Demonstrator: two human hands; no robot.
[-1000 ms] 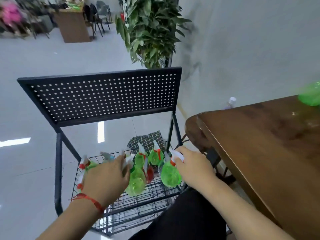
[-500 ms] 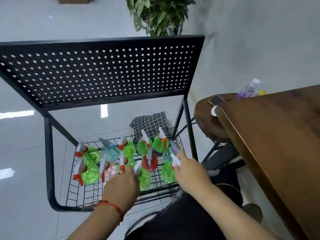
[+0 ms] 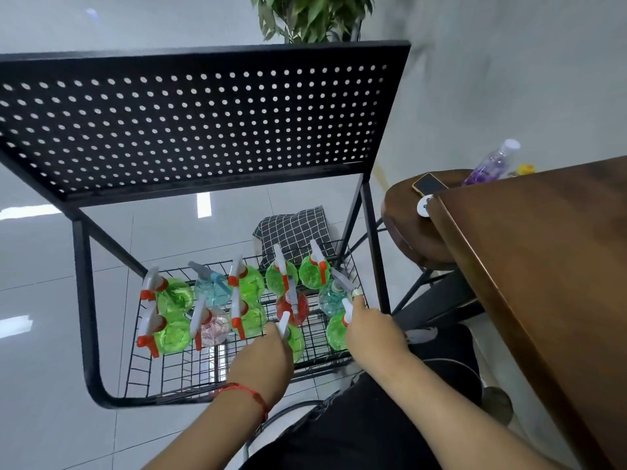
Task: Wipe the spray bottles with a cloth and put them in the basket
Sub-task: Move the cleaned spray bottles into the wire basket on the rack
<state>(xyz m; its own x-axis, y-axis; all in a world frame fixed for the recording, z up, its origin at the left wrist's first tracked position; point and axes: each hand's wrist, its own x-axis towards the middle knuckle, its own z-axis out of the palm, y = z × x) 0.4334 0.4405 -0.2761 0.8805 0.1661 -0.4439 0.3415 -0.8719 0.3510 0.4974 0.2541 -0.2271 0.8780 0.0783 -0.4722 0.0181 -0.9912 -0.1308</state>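
A black wire basket (image 3: 176, 374) forms the low shelf of a black rack and holds several spray bottles, most of them green. My left hand (image 3: 261, 364) grips the white trigger head of a green bottle (image 3: 294, 340) at the basket's front. My right hand (image 3: 373, 329) holds the head of another green bottle (image 3: 336, 332) at the front right corner. Both bottles stand upright on the wire floor. A black checked cloth (image 3: 293, 230) lies folded behind the basket's back rim.
The rack's perforated black top shelf (image 3: 190, 120) overhangs the basket. A brown wooden table (image 3: 543, 273) runs along the right. Beside it a round stool (image 3: 407, 225) carries a phone (image 3: 429, 184). A clear purple bottle (image 3: 493, 162) and a potted plant (image 3: 312, 15) stand further back.
Both hands have lowered their green bottles onto the basket floor at the front. My view has tilted down and closer to the rack.
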